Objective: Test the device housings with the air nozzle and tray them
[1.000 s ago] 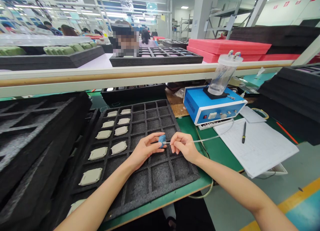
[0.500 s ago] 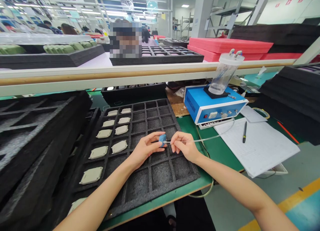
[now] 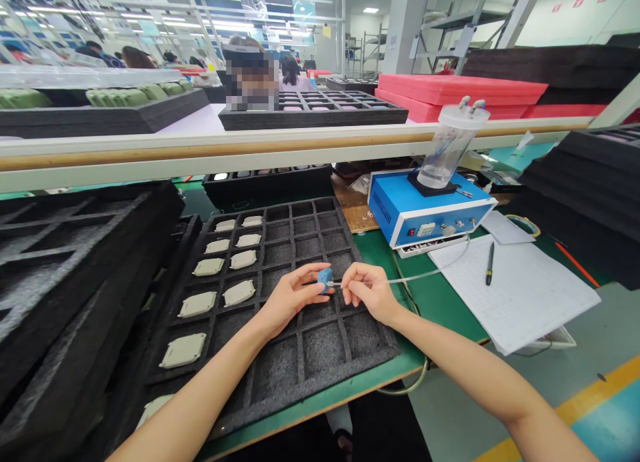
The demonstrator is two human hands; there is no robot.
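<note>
My left hand (image 3: 295, 290) pinches a small blue piece (image 3: 325, 280) between thumb and fingers, above the black foam tray (image 3: 300, 372). Close to its right, my right hand (image 3: 367, 290) is closed on a thin clear tube (image 3: 423, 275). The tube's pale tip meets the side of the blue piece. From my right fingers the tube curves up to the front of a blue machine (image 3: 430, 212). Several beige square parts (image 3: 197, 304) lie in the tray's two left columns. Exactly what the blue piece is, I cannot make out.
A clear cylinder (image 3: 447, 149) stands on the machine. Right of it lie paper sheets (image 3: 520, 302) with a pen (image 3: 489, 263). Stacked black foam trays flank both sides (image 3: 90, 282). A white shelf rail (image 3: 300, 150) crosses behind, with red foam (image 3: 460, 92) above. A person sits beyond the shelf.
Both hands, the blue piece and the tube stay in place. The person beyond the shelf has shifted slightly.
</note>
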